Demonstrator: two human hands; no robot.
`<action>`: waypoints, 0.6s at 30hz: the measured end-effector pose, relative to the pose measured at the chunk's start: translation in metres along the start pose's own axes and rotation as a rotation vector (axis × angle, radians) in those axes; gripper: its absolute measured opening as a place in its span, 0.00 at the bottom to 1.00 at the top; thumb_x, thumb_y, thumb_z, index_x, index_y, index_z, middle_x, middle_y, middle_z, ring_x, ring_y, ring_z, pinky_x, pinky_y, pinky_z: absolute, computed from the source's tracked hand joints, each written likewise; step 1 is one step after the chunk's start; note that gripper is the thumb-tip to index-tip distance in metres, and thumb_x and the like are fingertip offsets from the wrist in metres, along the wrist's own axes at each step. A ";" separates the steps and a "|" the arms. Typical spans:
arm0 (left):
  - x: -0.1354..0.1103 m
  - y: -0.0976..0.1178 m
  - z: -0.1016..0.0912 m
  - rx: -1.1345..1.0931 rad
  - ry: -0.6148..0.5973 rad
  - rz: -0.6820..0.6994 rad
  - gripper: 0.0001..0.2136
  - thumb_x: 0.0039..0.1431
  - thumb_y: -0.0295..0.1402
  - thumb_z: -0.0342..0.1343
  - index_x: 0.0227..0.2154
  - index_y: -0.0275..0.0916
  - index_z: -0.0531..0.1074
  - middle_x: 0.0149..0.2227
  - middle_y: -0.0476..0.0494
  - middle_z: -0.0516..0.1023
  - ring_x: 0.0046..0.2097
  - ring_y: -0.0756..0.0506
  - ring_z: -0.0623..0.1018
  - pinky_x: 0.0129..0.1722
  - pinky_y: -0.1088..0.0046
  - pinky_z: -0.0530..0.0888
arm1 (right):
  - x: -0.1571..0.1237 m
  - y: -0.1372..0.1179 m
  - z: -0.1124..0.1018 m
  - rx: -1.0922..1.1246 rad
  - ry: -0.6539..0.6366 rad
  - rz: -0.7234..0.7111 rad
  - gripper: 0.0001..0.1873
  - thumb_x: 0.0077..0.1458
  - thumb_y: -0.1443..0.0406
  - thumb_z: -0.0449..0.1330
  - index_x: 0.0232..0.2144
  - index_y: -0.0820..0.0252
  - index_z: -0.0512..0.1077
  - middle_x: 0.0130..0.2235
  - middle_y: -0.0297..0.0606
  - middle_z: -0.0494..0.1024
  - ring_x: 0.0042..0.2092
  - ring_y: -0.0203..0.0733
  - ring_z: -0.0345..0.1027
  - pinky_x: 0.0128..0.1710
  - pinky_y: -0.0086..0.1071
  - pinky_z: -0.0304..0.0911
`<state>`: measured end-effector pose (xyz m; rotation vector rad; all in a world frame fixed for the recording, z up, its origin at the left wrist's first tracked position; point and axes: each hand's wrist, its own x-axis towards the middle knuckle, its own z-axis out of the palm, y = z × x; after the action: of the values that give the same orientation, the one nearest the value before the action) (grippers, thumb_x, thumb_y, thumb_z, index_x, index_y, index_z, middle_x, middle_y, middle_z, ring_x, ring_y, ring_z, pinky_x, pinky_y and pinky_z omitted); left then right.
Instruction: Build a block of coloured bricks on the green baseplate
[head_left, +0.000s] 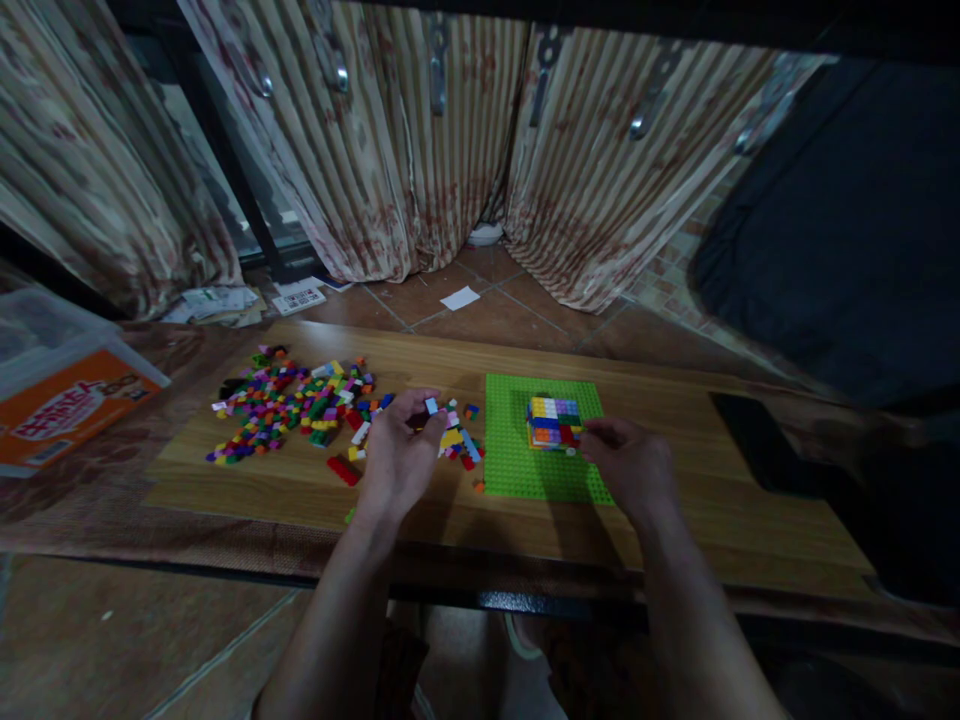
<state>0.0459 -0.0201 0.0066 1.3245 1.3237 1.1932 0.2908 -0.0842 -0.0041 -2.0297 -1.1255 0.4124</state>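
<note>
A block of stacked toy bricks in many colours (553,422) stands on a green studded baseplate (506,470). My right hand (630,462) is at the right side of this stack, its fingertips pinched together beside a dark red brick. Whatever lies between those fingertips is hidden. My left hand (405,455) is over the loose bricks left of the baseplate, thumb and index finger closed around a small light blue brick (431,405). Around it lie scattered loose bricks, among them a long light blue brick (470,445) and a red brick (343,471).
A large pile of loose bricks (289,405) spreads over the left of the wooden board (675,520). At far left stands a clear plastic box with an orange label (75,400). A dark phone-like slab (761,440) lies at right. Striped curtains (420,150) hang behind.
</note>
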 end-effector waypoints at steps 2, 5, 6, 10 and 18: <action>0.000 0.000 0.000 0.009 0.001 -0.002 0.13 0.49 0.33 0.60 0.38 0.36 0.74 0.35 0.44 0.80 0.38 0.44 0.79 0.39 0.68 0.74 | 0.000 -0.001 0.000 0.004 -0.007 0.007 0.15 0.44 0.60 0.59 0.32 0.62 0.77 0.30 0.42 0.81 0.31 0.43 0.74 0.31 0.34 0.65; -0.001 0.001 0.000 0.008 0.001 -0.015 0.13 0.48 0.32 0.60 0.38 0.36 0.74 0.34 0.44 0.80 0.37 0.45 0.78 0.39 0.69 0.73 | 0.000 0.000 -0.002 0.016 -0.019 0.024 0.15 0.44 0.59 0.58 0.31 0.62 0.77 0.30 0.41 0.81 0.30 0.43 0.73 0.31 0.34 0.64; -0.001 0.001 0.000 0.005 0.001 -0.018 0.13 0.48 0.32 0.60 0.38 0.36 0.74 0.34 0.44 0.80 0.37 0.45 0.78 0.39 0.69 0.73 | 0.000 0.000 -0.003 0.002 -0.017 0.020 0.14 0.44 0.59 0.58 0.31 0.62 0.77 0.29 0.41 0.81 0.29 0.43 0.73 0.31 0.34 0.64; -0.001 0.001 0.000 0.006 -0.013 -0.017 0.13 0.48 0.32 0.60 0.38 0.36 0.74 0.34 0.44 0.80 0.37 0.45 0.78 0.40 0.69 0.73 | -0.001 0.006 -0.007 -0.132 -0.040 -0.036 0.11 0.44 0.59 0.59 0.25 0.58 0.78 0.25 0.38 0.80 0.28 0.43 0.72 0.28 0.34 0.61; -0.001 0.000 0.003 0.037 -0.025 0.042 0.10 0.49 0.32 0.59 0.36 0.37 0.76 0.32 0.45 0.80 0.37 0.44 0.78 0.40 0.69 0.73 | -0.012 0.010 0.006 -0.473 -0.165 -0.169 0.15 0.46 0.51 0.63 0.25 0.55 0.79 0.23 0.40 0.79 0.26 0.46 0.72 0.26 0.35 0.58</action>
<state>0.0488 -0.0212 0.0065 1.3959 1.3115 1.1824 0.2862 -0.0948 -0.0160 -2.3060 -1.6039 0.2454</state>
